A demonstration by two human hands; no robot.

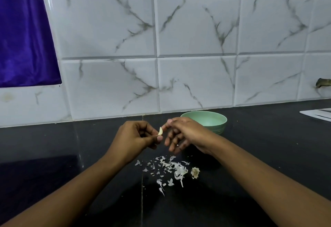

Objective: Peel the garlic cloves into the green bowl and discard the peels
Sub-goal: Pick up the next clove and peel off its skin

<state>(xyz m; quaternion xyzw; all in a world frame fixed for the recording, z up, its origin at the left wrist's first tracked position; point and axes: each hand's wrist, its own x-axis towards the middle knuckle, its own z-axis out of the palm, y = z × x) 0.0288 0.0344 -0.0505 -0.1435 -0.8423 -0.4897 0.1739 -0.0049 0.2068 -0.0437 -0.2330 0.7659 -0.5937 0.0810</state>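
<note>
- The garlic clove (160, 131) sat just left of the frame's centre, held above the dark counter (80, 155) and short of the green bowl (222, 128), which stood at centre right against the tiled wall.
- The left hand (136, 135) was clamped on the clove's lower end, thumb and curled fingers pinching it.
- The right hand (186, 133) had thumb and forefinger together at the clove's upper tip, apparently nipping the skin. Its other fingers hung loose and spread.
- The clove looked small, light and firm. Once bare it would probably be smooth and a little slippery, so a pinch across its flat sides seemed safer than one on the tapered tip.
- Its skin looked papery and brittle, likely to tear off in flakes, so starting at the pointed end seemed best.
- Loose peels (172, 167) lay scattered on the counter at lower centre, beside a dry root stub (195, 172). They looked nearly weightless, better swept together than picked up singly.
- The bowl's contents were not clear.
</note>
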